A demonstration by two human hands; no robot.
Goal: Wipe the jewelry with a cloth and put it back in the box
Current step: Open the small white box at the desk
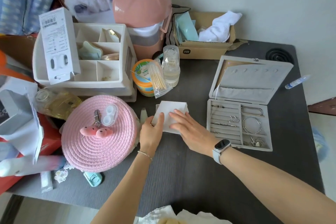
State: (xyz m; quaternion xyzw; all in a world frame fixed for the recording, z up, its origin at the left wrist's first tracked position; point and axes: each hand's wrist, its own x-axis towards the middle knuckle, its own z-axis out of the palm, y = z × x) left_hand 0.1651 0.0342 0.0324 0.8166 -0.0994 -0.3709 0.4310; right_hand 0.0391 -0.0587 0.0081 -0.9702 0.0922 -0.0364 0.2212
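both hands on the white cloth (171, 112), which lies flat on the dark grey table (181, 178), just left of the open jewelry box (238, 123).

left hand (151, 129) pinches the cloth's near-left edge, thumb on top, other fingers not clearly visible under it. looks like an anchor so the cloth doesn't slide. right hand (189, 127) is spread flat, palm down, fingers together, pressing on the cloth's right half. holding nothing, just pressing. my read: smoothing or folding the cloth into a pad before wiping, or pressing on a piece under it. can't tell if any jewelry is under the cloth; none shows.

box sits within easy reach of the right hand, lid (251, 76) propped open and tilted away so the tray is fully exposed. grey velvet-like lining. left side has ring-roll slots with small silver rings and earrings (232, 119). right side compartments: a thin bangle (252, 111) in the top one, a round silver bangle (252, 125) in the middle, a tangle of small charms or pendants (256, 142) in the bottom. all silver-toned, fine detail too small to judge tarnish.

jewelry seen is all in the box, so wiping looks barely started or between pieces. next needs a pick from the tray with the right hand.

pink woven basket lid (99, 136) crowds the left, so workspace is tight.
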